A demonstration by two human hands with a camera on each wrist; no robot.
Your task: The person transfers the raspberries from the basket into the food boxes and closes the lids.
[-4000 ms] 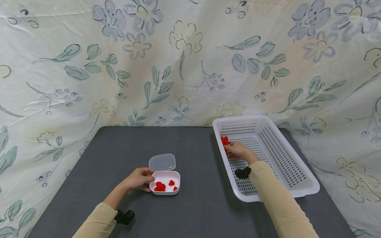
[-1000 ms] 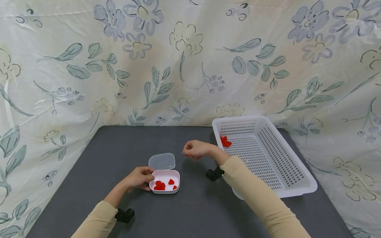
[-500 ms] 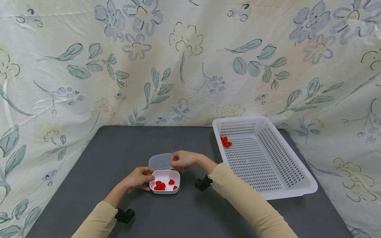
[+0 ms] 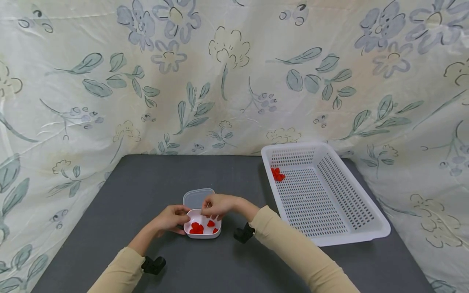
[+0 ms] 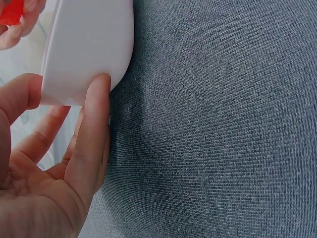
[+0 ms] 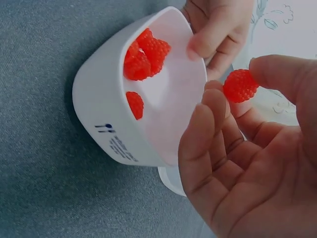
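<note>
The right hand (image 4: 220, 205) pinches one red raspberry (image 6: 240, 85) between thumb and fingertips, right above the small white box (image 4: 203, 228) on the grey table (image 4: 146, 183). The left hand (image 4: 169, 219) grips the box's left wall, thumb curled over the rim. More raspberries (image 4: 198, 228) lie inside (a few others (image 4: 277, 174) sit in the white basket (image 4: 366, 228)). The clear lid (image 4: 194, 198) lies just behind the box.

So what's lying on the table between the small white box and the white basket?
Only bare grey table apart from the person's right forearm and its black wrist camera, in the head view; the small white box and white basket stand apart.
</note>
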